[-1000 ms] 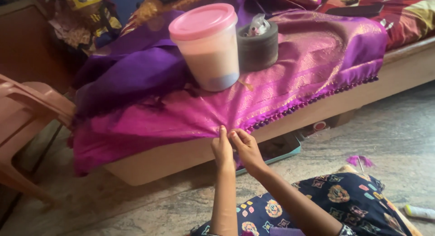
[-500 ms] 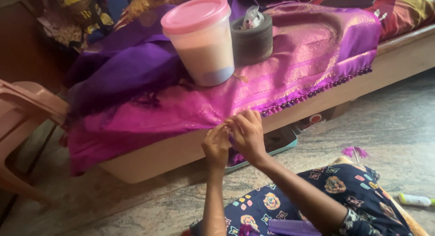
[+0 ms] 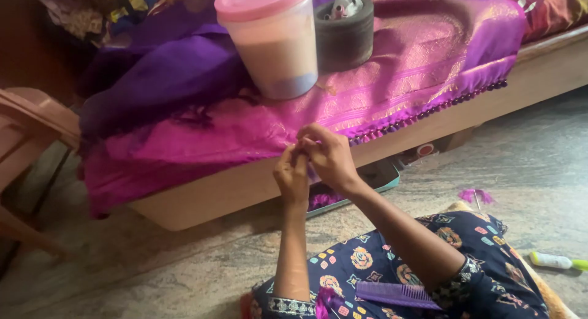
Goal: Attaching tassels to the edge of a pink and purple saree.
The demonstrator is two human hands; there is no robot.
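my left hand and right hand are together at centre frame, fingertips pinched narrow on the lower edge of the magenta silk cloth where it hangs over the bed edge. can't tell exactly what's between the fingers, prob a thread or a bit of the fringe, too small to see. hands touch each other, left just below & left of the right.

the cloth spreads across the upper half of the frame, w/ a row of small dark bead tassels along its hem running to the upper right. a purple cloth lies bunched on it at upper left.

top centre, standing on the cloth: a clear plastic tub w/ pink lid, upright, and just right of it, touching or nearly, a dark round holder w/ smth grey stuck in it.

left edge: part of a pinkish plastic chair. bottom centre, on my lap over the dark blue printed dress, a purple comb. a purple thread tuft on the stone floor at right, and a white tube w/ green cap at far lower right. under the bed, a flat teal-edged thing, partly hidden by my right hand.
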